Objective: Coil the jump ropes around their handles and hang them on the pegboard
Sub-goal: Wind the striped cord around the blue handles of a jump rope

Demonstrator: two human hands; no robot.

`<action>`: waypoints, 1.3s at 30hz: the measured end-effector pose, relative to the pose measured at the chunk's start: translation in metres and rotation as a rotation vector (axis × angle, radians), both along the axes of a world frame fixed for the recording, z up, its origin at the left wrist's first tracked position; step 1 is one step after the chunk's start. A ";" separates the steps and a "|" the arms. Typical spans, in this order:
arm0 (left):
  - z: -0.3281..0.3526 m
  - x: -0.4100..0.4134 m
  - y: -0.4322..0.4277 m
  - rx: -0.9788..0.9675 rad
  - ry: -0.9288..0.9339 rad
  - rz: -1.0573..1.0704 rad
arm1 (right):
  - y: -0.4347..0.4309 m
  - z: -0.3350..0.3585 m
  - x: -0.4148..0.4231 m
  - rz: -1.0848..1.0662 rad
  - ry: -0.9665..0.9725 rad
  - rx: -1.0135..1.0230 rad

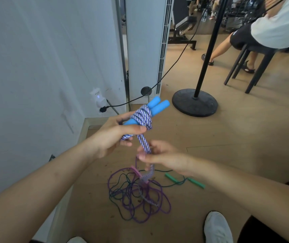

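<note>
My left hand (117,135) grips two blue handles (157,105) held side by side, with several turns of blue-and-white braided rope (142,117) wound around them. A doubled length of that rope hangs down from the coil into my right hand (159,157), which pinches it just below the handles. The rope's tail (146,179) drops to the floor. Under my hands lies a tangle of thin purple rope (140,211) with a pink handle (136,171), mixed with a dark green rope (117,202) whose two green handles (197,183) lie to the right. No pegboard is in view.
A white wall (35,67) stands on the left with a plug and socket (99,102). A black pole on a round base (194,103) stands ahead on the wood floor. A person sits on a dark stool (250,55) at far right. My white shoe (217,227) is near the tangle.
</note>
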State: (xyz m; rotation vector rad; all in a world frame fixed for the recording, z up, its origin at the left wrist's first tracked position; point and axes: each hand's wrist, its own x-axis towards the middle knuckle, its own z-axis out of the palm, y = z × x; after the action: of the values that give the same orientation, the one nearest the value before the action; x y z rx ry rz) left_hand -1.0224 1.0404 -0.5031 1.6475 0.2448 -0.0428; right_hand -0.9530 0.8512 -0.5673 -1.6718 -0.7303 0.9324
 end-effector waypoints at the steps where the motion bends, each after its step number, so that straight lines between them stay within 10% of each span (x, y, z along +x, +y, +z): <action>1: 0.000 0.000 0.004 0.036 0.008 0.023 | -0.001 -0.002 0.000 -0.006 -0.093 -0.022; 10: -0.022 0.000 0.048 0.561 0.050 0.194 | -0.016 0.008 0.002 0.065 -0.769 -0.198; 19: -0.061 0.001 0.056 1.150 0.044 -0.076 | -0.046 0.073 0.032 0.159 -0.889 -0.259; 31: -0.049 -0.012 0.004 0.979 -0.246 -0.473 | -0.046 0.060 0.081 -0.008 -0.658 -0.121; 39: -0.032 -0.025 -0.026 0.626 -0.302 -0.376 | -0.041 0.052 0.082 -0.003 -0.495 -0.117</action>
State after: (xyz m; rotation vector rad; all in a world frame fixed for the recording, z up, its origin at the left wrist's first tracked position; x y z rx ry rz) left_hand -1.0471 1.0145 -0.5349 2.2737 -0.3191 -0.0003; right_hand -0.8714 0.8099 -0.5151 -2.0363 -1.0136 0.5655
